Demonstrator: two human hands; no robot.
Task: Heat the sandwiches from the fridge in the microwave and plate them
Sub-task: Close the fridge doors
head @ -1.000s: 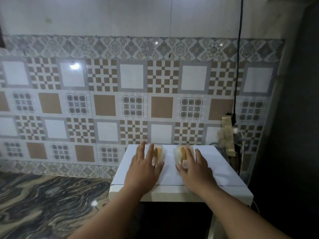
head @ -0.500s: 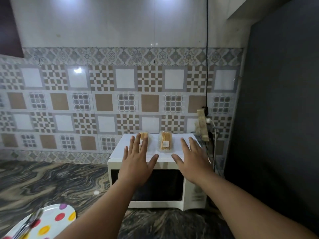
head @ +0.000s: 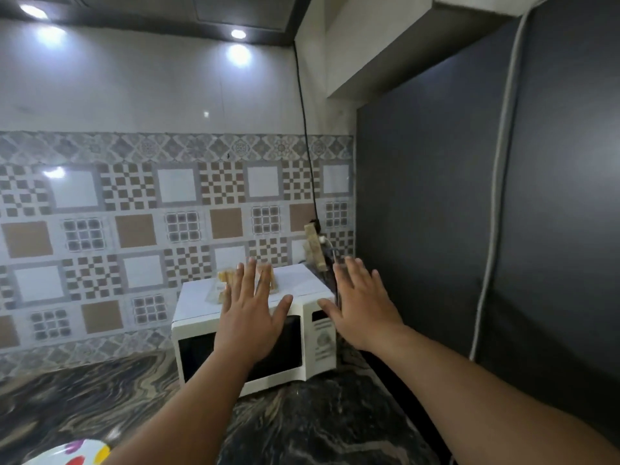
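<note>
Two wrapped sandwiches (head: 225, 286) lie on top of the microwave (head: 312, 344), at 12 o'clock behind the left hand (head: 249, 319); both hands' fingers (head: 356, 276) spread apart, empty, right hand (head: 362, 310) at 3 o'clock.

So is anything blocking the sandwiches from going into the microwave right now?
Yes: the microwave's door is shut. The sandwiches sit on top of the microwave, and both the left hand and right hand are open and empty in front of it.
</note>
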